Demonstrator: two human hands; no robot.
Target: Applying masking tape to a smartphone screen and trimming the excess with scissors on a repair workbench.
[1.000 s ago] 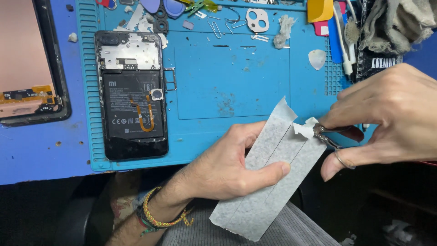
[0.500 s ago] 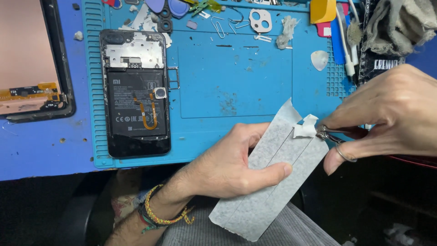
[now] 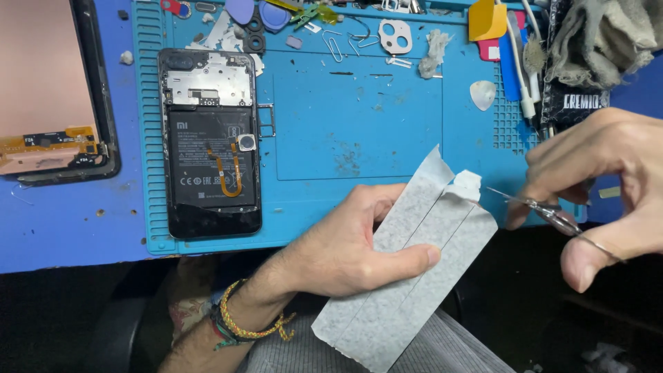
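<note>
My left hand [image 3: 345, 249] holds a grey-white sheet of adhesive strips [image 3: 407, 276] by its left edge, thumb across the front. The sheet is tilted, and one strip's top end [image 3: 464, 185] is peeled up. My right hand [image 3: 608, 186] grips small metal scissors [image 3: 542, 211], whose closed tips point left at the peeled end, a little apart from it. An opened black phone [image 3: 210, 141] with its battery and an orange flex cable showing lies on the blue work mat [image 3: 359, 124], to the left of both hands.
A detached screen panel [image 3: 48, 90] lies at the far left on the blue table. Along the mat's far edge sit picks, paper clips, a camera frame [image 3: 395, 36], a white pick [image 3: 483, 93] and a grey cloth [image 3: 597, 34].
My right hand has drawn the scissors away to the right from the strip's peeled end. The view has shifted slightly. My left hand still holds the sheet.
</note>
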